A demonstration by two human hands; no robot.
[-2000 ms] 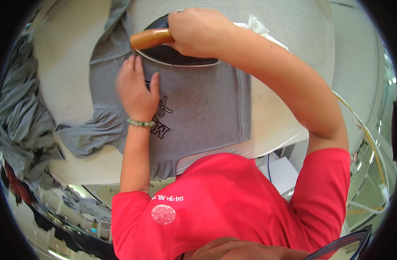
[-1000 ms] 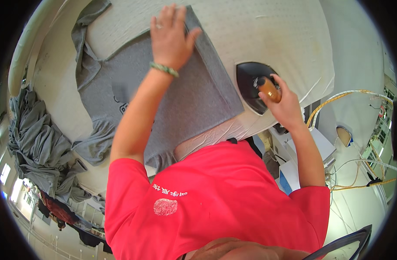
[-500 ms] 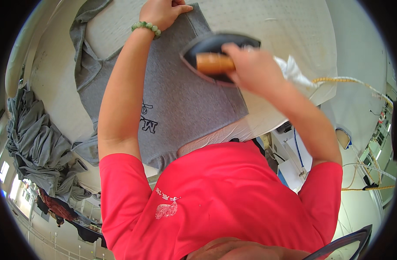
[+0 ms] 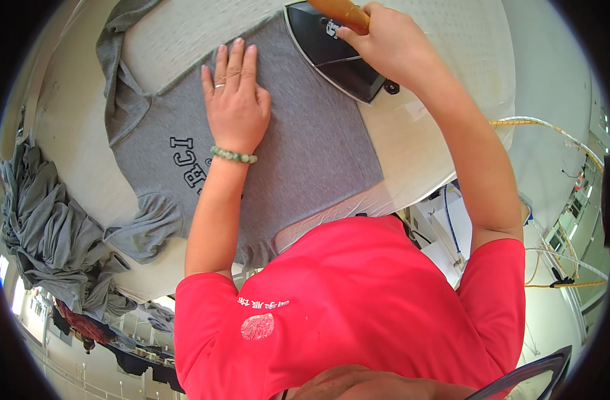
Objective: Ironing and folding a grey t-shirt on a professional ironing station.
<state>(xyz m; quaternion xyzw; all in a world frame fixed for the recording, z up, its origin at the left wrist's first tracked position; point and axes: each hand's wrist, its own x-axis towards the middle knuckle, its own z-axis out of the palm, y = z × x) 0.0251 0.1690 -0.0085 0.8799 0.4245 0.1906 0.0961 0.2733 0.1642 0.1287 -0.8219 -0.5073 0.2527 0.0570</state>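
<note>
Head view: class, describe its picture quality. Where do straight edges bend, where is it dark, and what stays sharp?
Head view: fisheye, with a black ring at the rim; the ironing board edge curves strongly. Light is bright and even, with a soft shadow under the left hand on the grey T-shirt. The right hand and iron are sharp at the centre; the heap of grey clothes at the left rim is squeezed.

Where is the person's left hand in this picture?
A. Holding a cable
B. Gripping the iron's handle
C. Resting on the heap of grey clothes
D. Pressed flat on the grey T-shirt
D: the left hand lies palm down, fingers spread, on the grey T-shirt, while the right hand grips the iron.
</note>
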